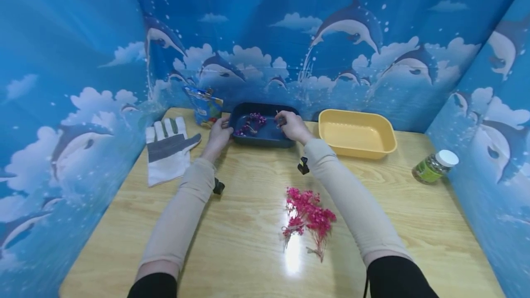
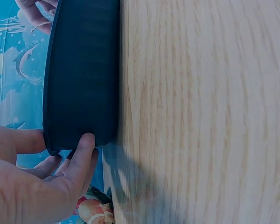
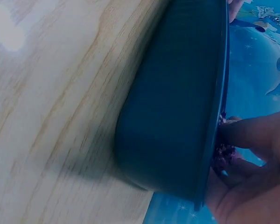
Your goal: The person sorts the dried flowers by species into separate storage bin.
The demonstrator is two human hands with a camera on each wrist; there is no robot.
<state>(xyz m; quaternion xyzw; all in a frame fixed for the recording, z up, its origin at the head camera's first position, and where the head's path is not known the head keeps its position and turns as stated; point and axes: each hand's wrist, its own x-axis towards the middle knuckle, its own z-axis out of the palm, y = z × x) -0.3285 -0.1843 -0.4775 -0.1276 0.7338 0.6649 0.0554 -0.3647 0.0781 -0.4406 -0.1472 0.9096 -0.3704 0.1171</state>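
Note:
A dark blue tray (image 1: pixel 265 142) stands at the back of the table, against the dolphin curtain. My left hand (image 1: pixel 219 133) holds its left end, thumb at the rim and fingers against the outer wall, as the left wrist view shows. Inside the tray lie sprigs of purple dried flowers (image 1: pixel 252 124). Over the tray's right end, my right hand (image 1: pixel 291 126) pinches a purple dried flower sprig (image 3: pixel 222 151) between thumb and fingers, close to the rim. The tray wall hides part of that sprig in the right wrist view.
A yellow tray (image 1: pixel 357 149) sits right of the dark one. Pink dried flowers (image 1: pixel 308 213) lie in bunches nearer the front. On the left are a work glove (image 1: pixel 169 153) and a blue packet (image 1: pixel 205 108); a white-lidded jar (image 1: pixel 432 169) leans at the far right.

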